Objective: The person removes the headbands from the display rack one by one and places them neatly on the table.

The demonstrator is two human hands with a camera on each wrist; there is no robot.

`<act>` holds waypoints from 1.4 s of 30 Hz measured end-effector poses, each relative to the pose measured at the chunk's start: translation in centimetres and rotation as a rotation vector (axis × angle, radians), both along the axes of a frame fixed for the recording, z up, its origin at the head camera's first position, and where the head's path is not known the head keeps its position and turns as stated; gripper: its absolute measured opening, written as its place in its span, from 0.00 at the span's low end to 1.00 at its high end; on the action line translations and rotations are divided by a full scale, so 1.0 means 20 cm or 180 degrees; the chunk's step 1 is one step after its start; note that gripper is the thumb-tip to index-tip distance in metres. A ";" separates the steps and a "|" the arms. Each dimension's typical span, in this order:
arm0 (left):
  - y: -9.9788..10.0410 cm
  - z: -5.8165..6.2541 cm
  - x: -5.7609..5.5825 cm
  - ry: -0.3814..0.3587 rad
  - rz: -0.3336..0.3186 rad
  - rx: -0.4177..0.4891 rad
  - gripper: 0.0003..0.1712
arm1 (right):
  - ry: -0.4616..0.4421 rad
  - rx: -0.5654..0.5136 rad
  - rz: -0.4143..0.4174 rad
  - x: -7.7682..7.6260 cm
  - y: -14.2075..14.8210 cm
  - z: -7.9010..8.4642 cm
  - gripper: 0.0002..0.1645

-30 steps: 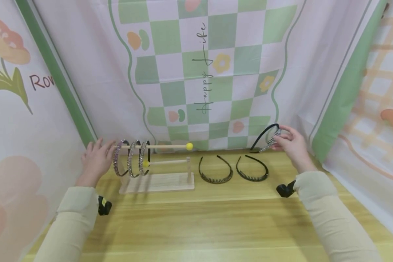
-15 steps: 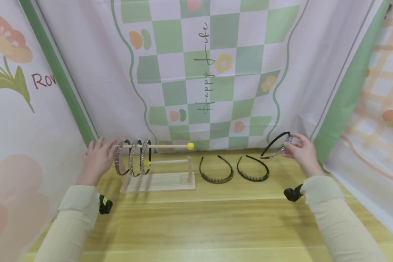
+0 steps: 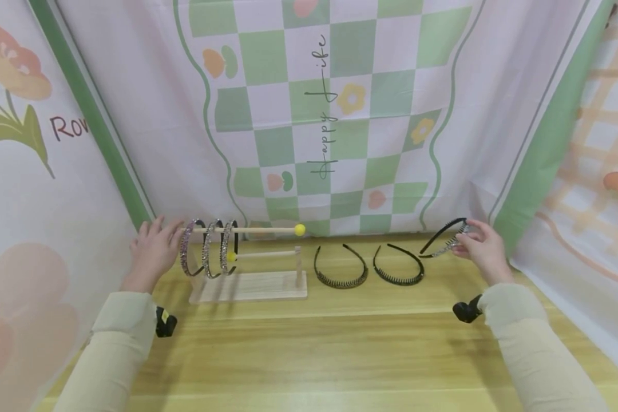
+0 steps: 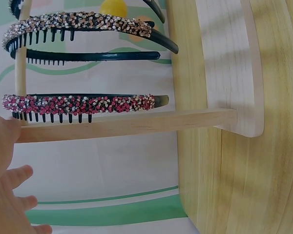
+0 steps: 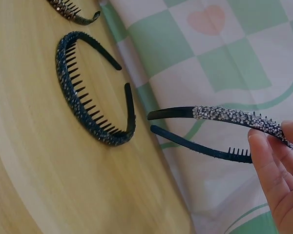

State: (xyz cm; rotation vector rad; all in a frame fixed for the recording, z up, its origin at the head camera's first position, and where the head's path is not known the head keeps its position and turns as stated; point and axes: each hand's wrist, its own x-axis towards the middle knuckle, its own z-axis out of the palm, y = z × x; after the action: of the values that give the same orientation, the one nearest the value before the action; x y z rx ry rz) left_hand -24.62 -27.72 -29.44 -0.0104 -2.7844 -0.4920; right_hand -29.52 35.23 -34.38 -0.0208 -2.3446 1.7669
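My right hand (image 3: 486, 252) pinches a black toothed headband with silver sparkling stones (image 5: 229, 116) by its curved middle, tips pointing left, at the table's back right. My left hand (image 3: 155, 252) rests at the left end of a wooden rack (image 3: 268, 286), touching the top of its post (image 4: 122, 127), other fingers spread loosely. Three jewelled headbands hang on the rack's upper rod: a pink-stoned one (image 4: 80, 104) nearest the left hand, a paler one (image 3: 206, 254) and another (image 3: 224, 252) farther right. The upper rod ends in a yellow ball (image 3: 300, 230).
A brownish toothed headband (image 3: 342, 283) and a dark one (image 3: 400, 280) lie on the wooden table (image 3: 309, 355) right of the rack. The rack's lower rod (image 3: 262, 254) bears no headband. Printed curtains (image 3: 268, 109) enclose the back and sides.
My right hand has moved right and a little nearer with the silver-stoned headband, away from the two lying headbands. The left hand stays at the rack.
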 end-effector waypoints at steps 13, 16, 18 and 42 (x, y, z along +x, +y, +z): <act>0.00 -0.01 0.00 0.0019 -0.0016 0.0021 0.30 | -0.0040 0.0137 0.0005 0.02 0.10 -0.11 0.37; 0.00 -0.01 0.00 0.0032 -0.0015 0.0031 0.30 | -0.0062 0.0051 0.0005 0.02 0.11 -0.13 0.37; 0.00 -0.01 0.00 0.0044 -0.0013 0.0026 0.30 | -0.0052 0.0017 -0.0020 0.01 0.13 -0.15 0.37; 0.00 0.00 0.00 0.0036 -0.0015 -0.0003 0.30 | -0.0521 0.0568 -0.0008 0.07 0.19 -0.29 0.31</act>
State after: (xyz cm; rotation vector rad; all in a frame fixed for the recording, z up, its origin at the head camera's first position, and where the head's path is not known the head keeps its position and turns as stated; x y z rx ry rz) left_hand -24.56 -27.74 -29.52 -0.0198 -2.7741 -0.4900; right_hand -28.15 38.93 -40.10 -0.1466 -2.6076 1.6038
